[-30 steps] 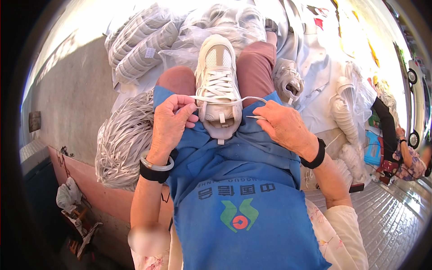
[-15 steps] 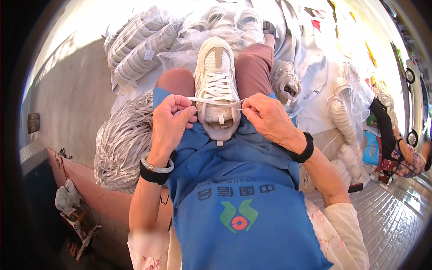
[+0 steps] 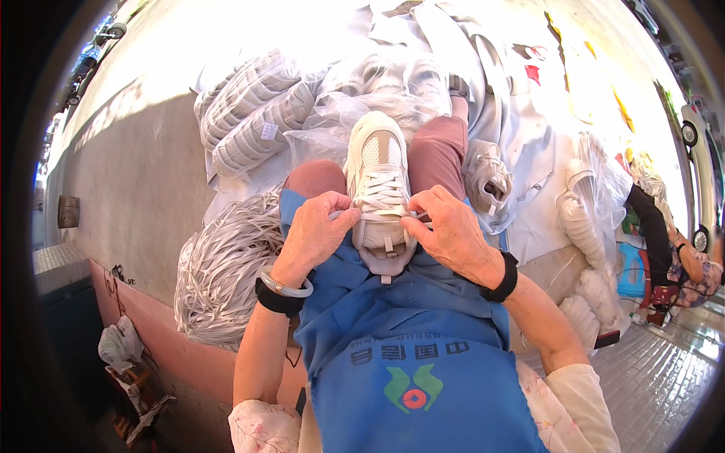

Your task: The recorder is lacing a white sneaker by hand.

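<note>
The left hand [image 3: 319, 232] is pinching a white lace [image 3: 381, 217] between thumb and forefinger, and the right hand [image 3: 455, 235] is gripping the other side of it, thumb and fingers closed together. That lace is stretching across the tongue of a pale shoe [image 3: 380, 151], which is pointing toe-away between the knees, its heel over a blue apron [image 3: 408, 325]. Farther out, a lace bundle [image 3: 226, 275] is lying leftward and another shoe [image 3: 487, 181] is sitting rightward.
</note>
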{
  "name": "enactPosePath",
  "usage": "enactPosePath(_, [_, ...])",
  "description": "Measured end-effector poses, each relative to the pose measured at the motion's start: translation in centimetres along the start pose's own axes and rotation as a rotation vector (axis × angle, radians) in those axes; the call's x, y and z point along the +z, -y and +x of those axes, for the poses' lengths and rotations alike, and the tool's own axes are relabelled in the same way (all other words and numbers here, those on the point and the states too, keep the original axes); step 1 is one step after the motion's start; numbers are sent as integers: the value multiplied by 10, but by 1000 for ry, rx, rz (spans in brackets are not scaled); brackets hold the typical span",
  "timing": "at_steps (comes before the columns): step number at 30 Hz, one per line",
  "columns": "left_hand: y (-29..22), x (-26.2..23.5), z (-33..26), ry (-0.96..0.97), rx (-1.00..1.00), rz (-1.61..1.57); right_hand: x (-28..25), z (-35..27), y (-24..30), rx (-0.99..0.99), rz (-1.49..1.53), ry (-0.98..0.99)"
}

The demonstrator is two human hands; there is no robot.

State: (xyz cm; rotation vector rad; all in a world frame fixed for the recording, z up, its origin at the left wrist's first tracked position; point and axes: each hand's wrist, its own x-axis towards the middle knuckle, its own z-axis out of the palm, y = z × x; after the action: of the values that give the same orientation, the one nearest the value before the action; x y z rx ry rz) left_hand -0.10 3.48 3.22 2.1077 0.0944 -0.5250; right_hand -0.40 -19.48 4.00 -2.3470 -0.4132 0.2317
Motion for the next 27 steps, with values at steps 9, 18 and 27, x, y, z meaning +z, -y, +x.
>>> enactPosePath(9, [-44,-41,9,354,-256,-674,3,17,8,-8,24,29])
enactPosePath(18, [-2,-29,2,246,-144,-938,8,24,-4,192,519,179])
enactPosePath(27, [-18,-26,-10,150,-73,-499,-42,32,4,186,381,443])
